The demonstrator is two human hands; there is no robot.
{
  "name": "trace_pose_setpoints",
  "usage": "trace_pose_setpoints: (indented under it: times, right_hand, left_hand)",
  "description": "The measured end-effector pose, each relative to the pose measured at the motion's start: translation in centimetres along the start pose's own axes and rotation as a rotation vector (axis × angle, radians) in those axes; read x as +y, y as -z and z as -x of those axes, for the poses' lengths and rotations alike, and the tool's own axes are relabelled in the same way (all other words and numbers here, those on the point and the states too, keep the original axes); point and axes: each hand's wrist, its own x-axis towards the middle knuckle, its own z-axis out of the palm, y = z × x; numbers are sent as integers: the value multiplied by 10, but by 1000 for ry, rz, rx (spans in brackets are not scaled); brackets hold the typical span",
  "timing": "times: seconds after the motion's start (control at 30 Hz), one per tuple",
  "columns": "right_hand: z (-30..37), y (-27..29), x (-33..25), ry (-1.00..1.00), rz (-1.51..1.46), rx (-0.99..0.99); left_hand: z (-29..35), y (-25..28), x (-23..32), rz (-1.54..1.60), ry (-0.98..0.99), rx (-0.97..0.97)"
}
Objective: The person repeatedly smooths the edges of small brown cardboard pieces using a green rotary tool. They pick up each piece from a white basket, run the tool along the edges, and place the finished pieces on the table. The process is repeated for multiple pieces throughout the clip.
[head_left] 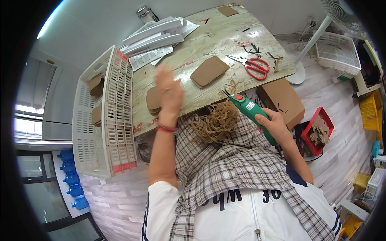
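Observation:
My right hand (276,125) is wrapped around green electric scissors (257,114), whose dark blade tip points up and left at the table's near edge. My left hand (169,90), smeared by motion, is over or beside a brown, rounded flat piece (153,99); whether it touches the piece I cannot tell. Between my hands lies a small stack of similar brown pieces (209,72). Scissors with red handles (254,67) rest to its right, blades slightly apart. A heap of curly tan strips (217,122) sits on my checked apron (233,166).
A white plastic crate (106,116) with brown pieces stands left of the wooden table (225,34). Papers (157,38) and a jar (146,14) are at the back. On the right are a cardboard box (283,98), a red tray of scraps (321,132) and a fan (317,40).

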Motion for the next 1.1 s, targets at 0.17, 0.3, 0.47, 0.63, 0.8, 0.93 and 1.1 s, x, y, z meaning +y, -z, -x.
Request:
trace_pose_setpoints:
  times: [0.17, 0.3, 0.47, 0.63, 0.8, 0.93, 1.1]
  right_hand:
    - [5, 6, -1, 12, 11, 54]
    - [7, 14, 10, 10, 30, 93]
    - [1, 15, 10, 20, 66, 134]
    - [-2, 8, 7, 34, 26, 157]
    - [-1, 3, -1, 77, 48, 243]
    - [-1, -6, -12, 115, 46, 289]
    - [0, -15, -18, 133, 9, 280]
  left_hand:
    - [-8, -94, 33, -1, 209, -264]
    - [1, -105, 34, 51, 304, -283]
    - [-4, -73, 69, 147, 351, -168]
    - [10, -79, 64, 808, 648, -202]
    - [4, -61, 112, 1770, 943, 138]
    - [-2, -59, 126, 2195, 1050, 252]
    - [-10, -58, 138, 2345, 1161, 385]
